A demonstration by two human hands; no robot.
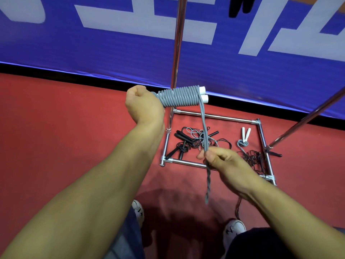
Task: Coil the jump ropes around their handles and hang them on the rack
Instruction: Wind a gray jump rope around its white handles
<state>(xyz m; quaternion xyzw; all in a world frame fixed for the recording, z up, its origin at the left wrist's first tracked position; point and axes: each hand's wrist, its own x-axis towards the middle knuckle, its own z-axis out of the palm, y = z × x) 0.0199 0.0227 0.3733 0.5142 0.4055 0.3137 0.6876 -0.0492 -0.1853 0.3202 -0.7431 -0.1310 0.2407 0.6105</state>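
My left hand (143, 103) grips one end of a pair of white handles (203, 94), held side by side and level. Grey jump rope (179, 99) is coiled tightly around them, almost to their tips. From the coil a doubled strand of the same rope runs down to my right hand (222, 159), which pinches it; a short twisted tail (207, 182) hangs below the fingers. On the floor inside the rack's metal base frame (186, 162) lie several loose ropes: black-handled ones (182, 141) in a tangle and a white-handled grey one (245, 136).
The rack's chrome upright pole (177, 45) rises just behind the coil, and a slanted chrome bar (306, 118) crosses at the right. A blue banner wall (112, 45) stands behind. The floor is red. My two white shoes (234, 229) are at the bottom.
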